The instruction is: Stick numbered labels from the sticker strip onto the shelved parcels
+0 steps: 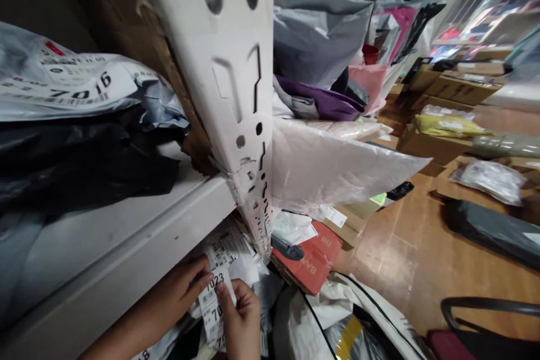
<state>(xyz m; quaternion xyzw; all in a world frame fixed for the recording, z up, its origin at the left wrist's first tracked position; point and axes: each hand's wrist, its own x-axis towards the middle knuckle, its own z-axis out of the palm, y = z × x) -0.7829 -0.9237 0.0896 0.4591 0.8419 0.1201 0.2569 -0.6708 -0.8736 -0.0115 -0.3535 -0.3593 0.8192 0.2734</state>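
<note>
Low beneath the shelf point(166, 244), beside the foot of the perforated white post point(211, 50), both hands are at a strip of printed labels point(210, 315). The left hand point(194, 281) pinches its upper left edge, thumb against fingertips; the right hand point(242, 312) grips from the other side, thumb across the printed face. The top label reads 7023; the next begins with 70, its remaining digits behind the right thumb. Whether the top label is partly peeled, cannot tell. Behind lies a white parcel label point(225, 244) with a barcode; more wrapped parcels sit below, crowded and dim. Judgement on handling: thin stock, likely to curl or crease, so a light pinch at the margins serves best, with thumbs off the digits and barcodes. One hand steadying the lower strip while the other works slowly at the label's edge should limit tearing. Sticky backing, if any, could catch on the plastic nearby; better kept clear of the post and the red box point(314, 256).
</note>
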